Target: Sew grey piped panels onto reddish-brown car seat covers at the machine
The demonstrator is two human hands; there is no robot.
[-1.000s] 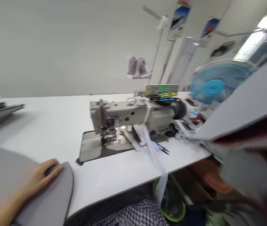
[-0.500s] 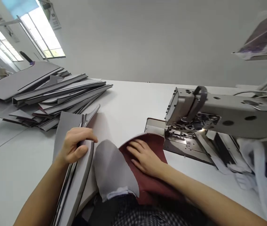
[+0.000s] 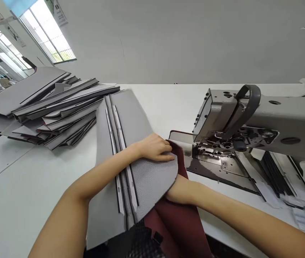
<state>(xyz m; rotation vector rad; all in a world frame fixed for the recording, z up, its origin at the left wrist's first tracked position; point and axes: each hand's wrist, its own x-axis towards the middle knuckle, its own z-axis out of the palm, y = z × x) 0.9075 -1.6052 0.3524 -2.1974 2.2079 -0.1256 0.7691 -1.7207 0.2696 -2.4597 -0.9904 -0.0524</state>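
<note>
A grey mesh fabric panel point(image 3: 154, 181) lies spread before me, with a double seam and two pale, dark-edged strips point(image 3: 127, 157) running its length. My left hand point(image 3: 156, 147) reaches across it, fingers bent together over its right edge. Under that edge goes my right hand point(image 3: 180, 190), its fingers hidden by the panel. Maroon material point(image 3: 176, 218) shows beneath and hangs toward my lap; whether it is the panel's backing or a separate piece, I cannot tell.
An industrial sewing machine point(image 3: 230, 122) stands on the right, its metal bed point(image 3: 208, 161) beside the maroon material. At the left is a pile of grey panels point(image 3: 61, 107) on the white table point(image 3: 20, 172). Dark and pale strips point(image 3: 276, 175) lie right of the machine bed.
The grey panel has opened out flat, showing both strips. My left hand has moved right, from the folded seam to the panel's right edge. My right hand has slipped under the panel.
</note>
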